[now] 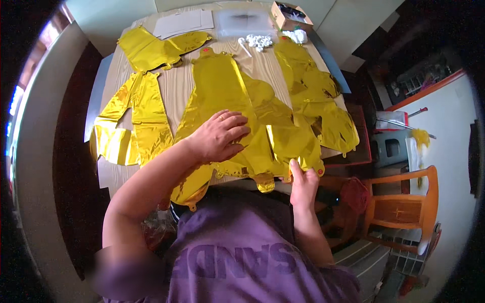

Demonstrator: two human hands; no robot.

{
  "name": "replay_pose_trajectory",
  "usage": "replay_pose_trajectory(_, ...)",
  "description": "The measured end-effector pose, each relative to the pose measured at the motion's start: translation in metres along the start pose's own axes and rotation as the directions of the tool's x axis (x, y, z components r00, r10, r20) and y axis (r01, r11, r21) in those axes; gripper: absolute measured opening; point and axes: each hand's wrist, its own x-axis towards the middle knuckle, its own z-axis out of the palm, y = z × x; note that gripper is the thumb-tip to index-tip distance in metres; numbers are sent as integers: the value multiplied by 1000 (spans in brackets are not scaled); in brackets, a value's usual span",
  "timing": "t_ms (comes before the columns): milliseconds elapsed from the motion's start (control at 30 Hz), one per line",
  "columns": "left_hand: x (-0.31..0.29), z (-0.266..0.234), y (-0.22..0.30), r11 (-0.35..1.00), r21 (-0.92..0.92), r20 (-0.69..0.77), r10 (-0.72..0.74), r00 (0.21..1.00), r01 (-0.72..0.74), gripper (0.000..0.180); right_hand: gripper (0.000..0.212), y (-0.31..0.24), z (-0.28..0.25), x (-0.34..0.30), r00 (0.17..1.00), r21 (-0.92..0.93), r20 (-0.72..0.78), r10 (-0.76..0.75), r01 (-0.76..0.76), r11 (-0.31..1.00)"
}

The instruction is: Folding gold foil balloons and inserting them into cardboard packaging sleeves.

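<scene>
Flat, uninflated gold foil balloons (pixel 217 81) with small tabs along their edges lie over the wooden table. My left hand (pixel 221 135) is over the middle balloon, palm down, its fingers loosely bent and holding nothing. At the near edge of the table, my right hand (pixel 304 186) is closed with its thumb up, gripping the lower right edge of the foil (pixel 295 146). A bit of orange shows beside its fingers, too small to name. One foil end (pixel 192 192) hangs past the table edge near my body.
More gold foil balloons lie at the left (pixel 149 116) and right (pixel 308 76). White sheets (pixel 184 22), a clear plastic sheet (pixel 245 22), small white pieces (pixel 259 42) and an open box (pixel 292 17) are at the back. A wooden chair (pixel 404 207) stands right.
</scene>
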Motion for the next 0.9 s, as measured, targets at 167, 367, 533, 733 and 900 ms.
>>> replay_pose_trajectory(167,-2,2,-2,999,-23,25,-28,999,28,49,20,-14,14,3,962,-129,-40,-271,264,956)
replay_pose_trajectory(367,0,-1,2,996,82,94,-46,994,38,57,25,-29,20,-5,747,-672,98,-658,537,509)
replay_pose_trajectory(533,-4,1,-4,995,58,125,-92,988,86,68,21,-49,55,-15,538,-640,496,-682,757,131)
replay_pose_trajectory(733,-8,-2,-13,991,133,212,-20,977,-9,82,42,-39,48,-9,331,-335,736,-591,936,108)
replay_pose_trajectory(900,-3,0,-3,990,135,123,-58,991,41,68,68,-51,16,-2,568,-447,623,-538,823,352)
